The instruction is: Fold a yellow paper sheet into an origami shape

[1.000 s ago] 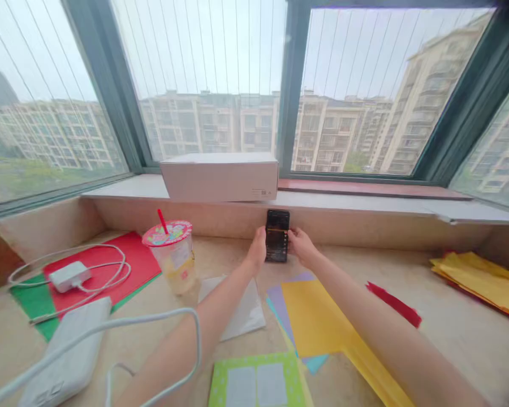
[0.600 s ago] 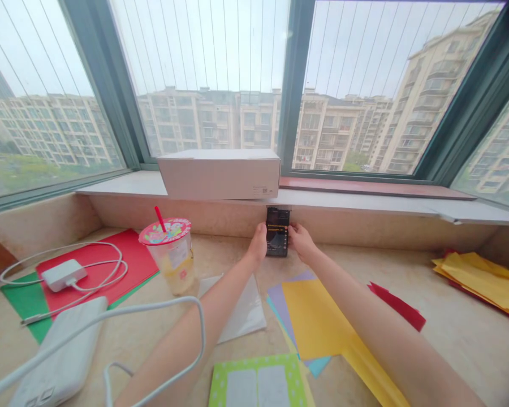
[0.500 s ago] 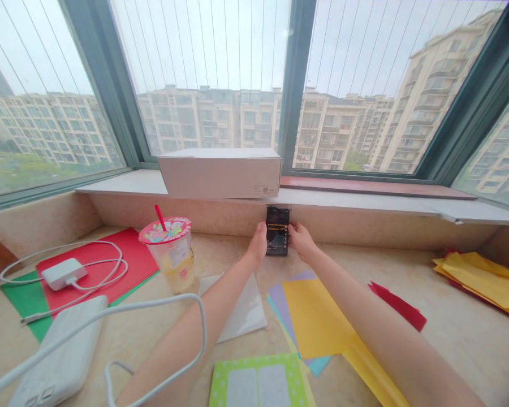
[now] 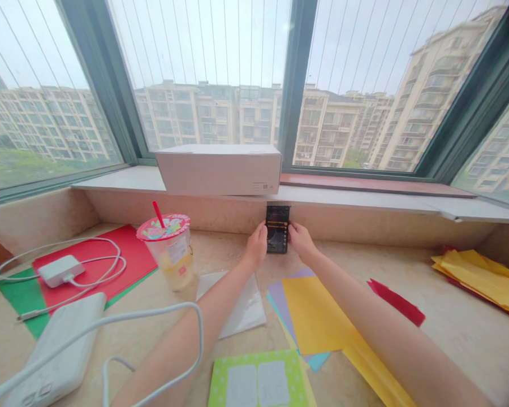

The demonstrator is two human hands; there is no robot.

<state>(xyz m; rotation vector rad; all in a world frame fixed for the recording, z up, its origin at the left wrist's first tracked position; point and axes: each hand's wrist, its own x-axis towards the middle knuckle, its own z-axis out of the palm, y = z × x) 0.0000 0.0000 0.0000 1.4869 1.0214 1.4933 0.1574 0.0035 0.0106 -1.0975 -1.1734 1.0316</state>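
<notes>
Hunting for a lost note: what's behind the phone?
The beige stone wall shows around the phone; the patch directly behind it is covered, so I can't tell.

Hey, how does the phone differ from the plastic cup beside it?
The phone is dark, flat and rectangular, while the cup is clear and round, with a pink lid and red straw. The phone is gripped between the left hand and right hand; the cup stands untouched. Both are upright.

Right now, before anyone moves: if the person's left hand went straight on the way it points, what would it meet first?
The black smartphone: the left hand appears to be touching its edge. Beyond that lies the marble wall below the sill, though depth is hard to judge here.
</notes>
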